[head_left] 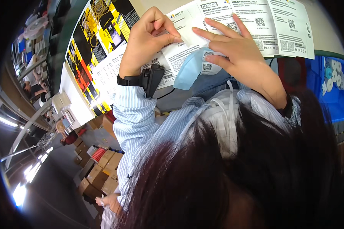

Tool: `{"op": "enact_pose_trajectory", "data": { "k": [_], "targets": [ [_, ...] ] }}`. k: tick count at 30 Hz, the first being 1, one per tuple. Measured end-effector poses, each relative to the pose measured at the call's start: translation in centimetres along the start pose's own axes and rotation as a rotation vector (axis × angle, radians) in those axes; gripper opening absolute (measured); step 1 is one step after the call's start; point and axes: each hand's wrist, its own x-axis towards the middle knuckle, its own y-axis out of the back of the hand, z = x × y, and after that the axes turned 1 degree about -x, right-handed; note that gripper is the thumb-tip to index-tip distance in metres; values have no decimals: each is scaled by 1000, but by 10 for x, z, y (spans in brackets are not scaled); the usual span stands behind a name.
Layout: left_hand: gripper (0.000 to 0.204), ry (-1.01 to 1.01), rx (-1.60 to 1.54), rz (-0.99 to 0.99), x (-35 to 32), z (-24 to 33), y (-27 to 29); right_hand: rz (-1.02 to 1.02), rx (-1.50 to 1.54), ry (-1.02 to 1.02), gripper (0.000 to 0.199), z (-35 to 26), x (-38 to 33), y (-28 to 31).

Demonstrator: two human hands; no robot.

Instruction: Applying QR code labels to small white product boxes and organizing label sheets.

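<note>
My left hand (151,40) has thumb and index finger pinched on the edge of a small white label (185,35), which lies over a printed white sheet (177,57). My right hand (239,51) lies with its fingers spread over the sheets. Its thumb rests on a curled light-blue backing sheet (188,70) that bears a white label with a square code (207,66). The backing sheet hangs over the near edge of the table. A black device (153,79) is strapped to my left wrist. Several printed sheets (290,26) overlap to the right.
Yellow-and-black printed packaging (103,34) lies to the left, with another printed sheet (107,72) beside it. A blue bin (325,101) at the right holds white rolls (334,72). Cardboard boxes (97,175) stand on the floor at lower left. Other people are in the background.
</note>
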Motion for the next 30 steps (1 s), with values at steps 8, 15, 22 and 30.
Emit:
{"op": "enact_pose_trajectory", "data": {
  "k": [8,15,22,30],
  "targets": [
    [45,12,-259,-3,-1,-8,5,5,3,-15,28,-3,0,0],
    [45,18,-380,47,-5,-18,7,-2,-4,-13,28,-4,1,-1],
    [47,5,-464,43,-7,-28,11,-23,-10,-13,31,-2,2,-3],
    [48,3,-499,93,-10,-35,14,26,30,-6,34,4,-3,-12]
  ]
}}
